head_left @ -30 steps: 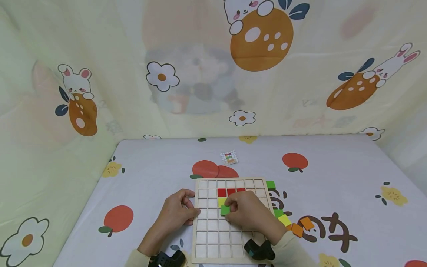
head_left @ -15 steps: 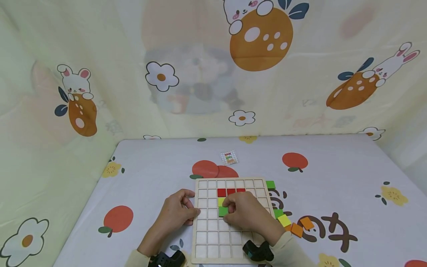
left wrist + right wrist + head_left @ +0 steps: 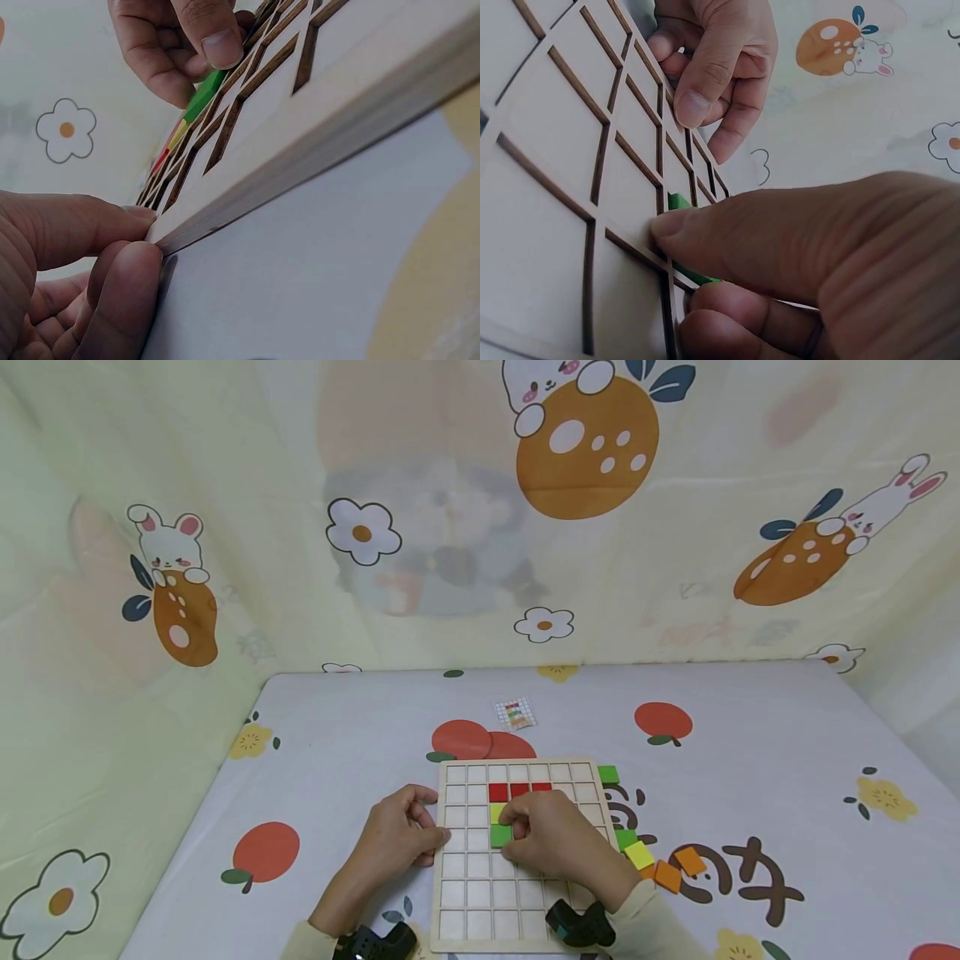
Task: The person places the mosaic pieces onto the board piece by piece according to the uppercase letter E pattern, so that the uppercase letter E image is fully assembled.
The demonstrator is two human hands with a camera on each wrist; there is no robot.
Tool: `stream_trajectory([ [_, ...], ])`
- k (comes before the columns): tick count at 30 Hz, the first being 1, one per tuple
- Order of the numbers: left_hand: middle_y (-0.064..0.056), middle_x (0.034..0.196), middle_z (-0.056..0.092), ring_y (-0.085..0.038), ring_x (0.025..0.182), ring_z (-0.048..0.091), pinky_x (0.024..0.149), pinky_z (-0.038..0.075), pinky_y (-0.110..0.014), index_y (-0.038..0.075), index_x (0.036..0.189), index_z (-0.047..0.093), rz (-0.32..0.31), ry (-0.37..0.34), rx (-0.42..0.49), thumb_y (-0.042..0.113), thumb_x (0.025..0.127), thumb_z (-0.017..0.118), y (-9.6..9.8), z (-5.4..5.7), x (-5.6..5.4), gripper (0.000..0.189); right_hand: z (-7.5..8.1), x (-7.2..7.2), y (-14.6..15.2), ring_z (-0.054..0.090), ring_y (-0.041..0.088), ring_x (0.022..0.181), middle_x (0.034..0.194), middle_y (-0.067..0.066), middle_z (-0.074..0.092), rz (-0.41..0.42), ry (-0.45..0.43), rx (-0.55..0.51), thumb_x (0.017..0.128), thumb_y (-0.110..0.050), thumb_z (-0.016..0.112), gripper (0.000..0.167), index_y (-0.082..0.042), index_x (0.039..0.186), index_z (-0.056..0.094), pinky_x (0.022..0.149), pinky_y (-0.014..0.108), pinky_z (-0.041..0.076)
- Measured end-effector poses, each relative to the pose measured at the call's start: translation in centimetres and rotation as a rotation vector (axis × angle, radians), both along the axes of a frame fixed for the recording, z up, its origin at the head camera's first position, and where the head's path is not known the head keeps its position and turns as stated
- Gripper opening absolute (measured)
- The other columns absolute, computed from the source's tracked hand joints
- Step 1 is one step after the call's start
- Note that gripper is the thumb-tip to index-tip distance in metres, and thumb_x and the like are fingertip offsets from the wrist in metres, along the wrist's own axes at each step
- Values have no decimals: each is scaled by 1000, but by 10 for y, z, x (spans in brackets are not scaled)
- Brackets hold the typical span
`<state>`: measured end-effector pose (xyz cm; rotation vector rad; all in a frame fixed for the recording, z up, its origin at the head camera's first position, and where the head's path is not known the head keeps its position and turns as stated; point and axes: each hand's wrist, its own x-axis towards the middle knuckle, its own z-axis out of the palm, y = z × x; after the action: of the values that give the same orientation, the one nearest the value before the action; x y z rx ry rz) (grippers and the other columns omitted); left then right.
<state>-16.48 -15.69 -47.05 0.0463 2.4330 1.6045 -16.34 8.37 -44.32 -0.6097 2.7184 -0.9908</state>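
Observation:
My right hand pinches a green square tile between thumb and fingers, in a cell of the wooden grid board. In the right wrist view the thumb lies over this green tile, with a strip of it showing past the fingers. Directly above it on the board is a yellow tile, partly behind the hand. A row of red tiles fills cells above that. At the board's left edge my left hand grips the frame; its thumb and finger meet at the rim in the left wrist view.
Loose tiles lie right of the board: a green tile by the top corner, another green tile, a yellow tile and orange tiles. A small pattern card lies beyond the board on the printed tablecloth.
My right hand has moved slightly left, and the green tile has shifted from a little askew to square in its cell under the yellow tile. The left hand has stayed put.

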Motion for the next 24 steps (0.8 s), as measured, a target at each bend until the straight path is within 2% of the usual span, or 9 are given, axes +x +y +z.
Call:
stream_trajectory([
  [8,-7,80,60,-13,53,61,51,57,-24,-3,125,59,-1,-6,0,3,84,82,0,0,0,47,2,0,0,53,11,67,67,-8,55,-3,-12,-5,81,-8,85,18,-11,97,78,61,27,44],
  [13,-7,81,60,-13,53,61,51,56,-24,-2,125,59,-1,-9,2,3,84,82,-1,0,0,48,3,0,5,54,12,70,71,-8,57,-34,-39,-9,84,-12,83,14,-15,96,77,63,27,45],
  [24,-8,83,60,-13,55,61,51,56,-23,-1,125,59,14,-25,-7,4,84,83,0,1,0,47,14,-16,39,55,16,79,80,-3,60,-217,-25,22,87,-12,80,14,-12,100,78,66,31,47],
])
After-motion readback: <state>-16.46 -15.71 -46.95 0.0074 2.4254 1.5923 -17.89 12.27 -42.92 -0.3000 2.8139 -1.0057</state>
